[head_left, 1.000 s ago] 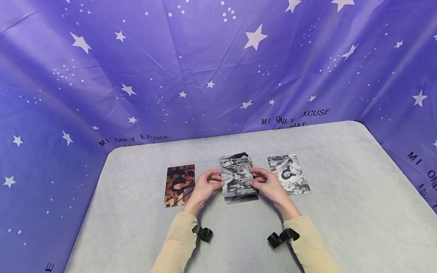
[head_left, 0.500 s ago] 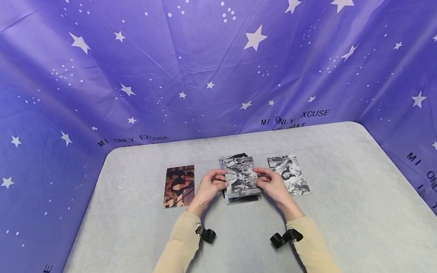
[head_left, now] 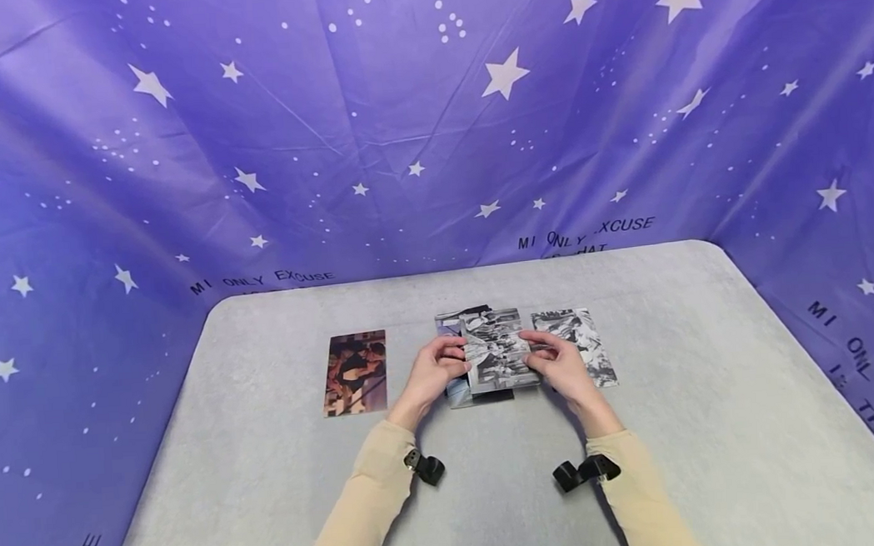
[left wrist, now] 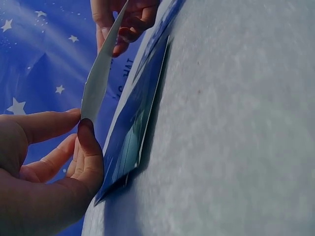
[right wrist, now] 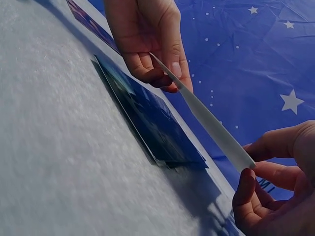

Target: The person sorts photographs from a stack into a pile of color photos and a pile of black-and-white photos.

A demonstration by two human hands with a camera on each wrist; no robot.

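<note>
Holding one photo [head_left: 498,351] above stack [head_left: 459,388]: left hand [head_left: 434,372], right hand [head_left: 566,368].

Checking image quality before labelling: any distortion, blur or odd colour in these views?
Head view: sharp, wide-angle bend in the grey table edge. Left wrist view: tilted, blue-tinted, near left hand soft. Right wrist view: black-and-white photo seen edge-on, casting a shadow.

Bright even light; wrist views perhaps blurred.

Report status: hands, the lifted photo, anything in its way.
Left hand and right hand pinch black-and-white photo by its side edges. Held clear above the pile. Another photo lies right; colour photo left.
</note>
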